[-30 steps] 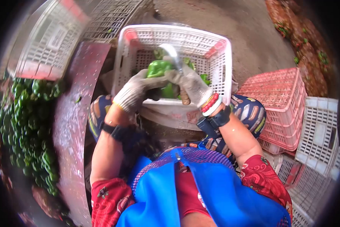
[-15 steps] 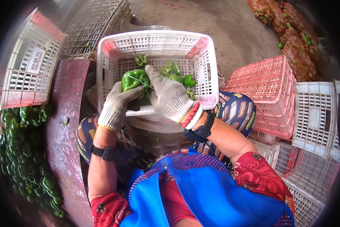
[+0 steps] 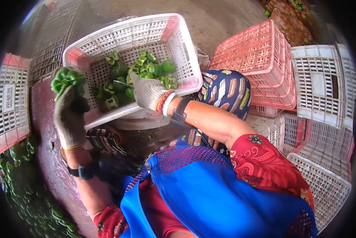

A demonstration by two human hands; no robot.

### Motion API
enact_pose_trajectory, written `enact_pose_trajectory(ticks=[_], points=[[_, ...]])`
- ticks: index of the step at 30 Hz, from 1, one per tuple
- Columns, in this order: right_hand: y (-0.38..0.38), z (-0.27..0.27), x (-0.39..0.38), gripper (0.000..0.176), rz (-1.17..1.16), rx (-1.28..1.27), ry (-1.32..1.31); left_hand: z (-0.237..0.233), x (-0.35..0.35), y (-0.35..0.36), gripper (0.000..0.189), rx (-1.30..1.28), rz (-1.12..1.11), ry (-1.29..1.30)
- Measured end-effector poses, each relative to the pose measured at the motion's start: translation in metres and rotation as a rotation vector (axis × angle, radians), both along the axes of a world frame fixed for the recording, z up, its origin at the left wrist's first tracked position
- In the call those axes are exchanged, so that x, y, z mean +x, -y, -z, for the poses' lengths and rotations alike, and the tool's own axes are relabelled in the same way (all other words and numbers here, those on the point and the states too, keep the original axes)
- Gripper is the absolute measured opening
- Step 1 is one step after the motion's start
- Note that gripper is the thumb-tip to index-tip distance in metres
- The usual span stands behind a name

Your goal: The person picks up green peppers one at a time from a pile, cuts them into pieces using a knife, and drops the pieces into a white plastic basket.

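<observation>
A green pepper (image 3: 68,80) is gripped in my gloved left hand (image 3: 69,117), raised beside the left end of a white plastic basket (image 3: 191,59). Over the basket's near side is my gloved right hand (image 3: 147,92), closed on a thin blade (image 3: 123,83) that points left; its handle is hidden. Inside the basket lie several green pepper pieces (image 3: 146,65), some cut open with pale insides showing.
Many green peppers (image 3: 31,190) are heaped at lower left beside a reddish board (image 3: 47,119). A white and pink crate (image 3: 11,103) stands at far left. Stacked pink crates (image 3: 245,47) and white crates (image 3: 316,83) stand at right, with filled sacks (image 3: 289,23) behind.
My left hand has moved left, out of the basket, with a pepper. My right hand stays over the basket with the blade. The view has shifted, and more pepper pieces show.
</observation>
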State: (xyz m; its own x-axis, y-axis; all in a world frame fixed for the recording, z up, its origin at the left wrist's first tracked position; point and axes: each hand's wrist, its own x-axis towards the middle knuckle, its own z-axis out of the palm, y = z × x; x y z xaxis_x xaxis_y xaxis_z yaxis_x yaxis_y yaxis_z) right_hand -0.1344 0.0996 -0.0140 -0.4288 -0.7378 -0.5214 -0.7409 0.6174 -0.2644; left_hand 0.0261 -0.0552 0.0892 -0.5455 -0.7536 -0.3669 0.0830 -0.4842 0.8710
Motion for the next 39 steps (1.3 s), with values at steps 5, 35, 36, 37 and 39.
enact_pose_trajectory(ticks=[5,35,36,37,39], points=[[-0.001,-0.043,-0.014,0.062,0.513,-0.343,1.205,0.007,-0.004,-0.011,0.033,-0.315,0.316,0.474],[0.012,-0.071,0.002,0.038,0.496,-0.943,0.756,0.031,-0.022,-0.026,0.033,-0.016,0.445,0.345],[0.018,-0.061,0.008,0.037,0.472,-1.04,0.685,0.038,-0.022,-0.025,0.033,-0.026,0.447,0.335],[0.023,-0.059,0.012,0.032,0.463,-1.135,0.62,0.042,-0.021,-0.025,0.038,0.116,0.445,0.276],[0.021,-0.057,0.009,0.035,0.388,-1.053,0.468,0.047,-0.023,-0.033,0.035,0.15,0.408,0.151]])
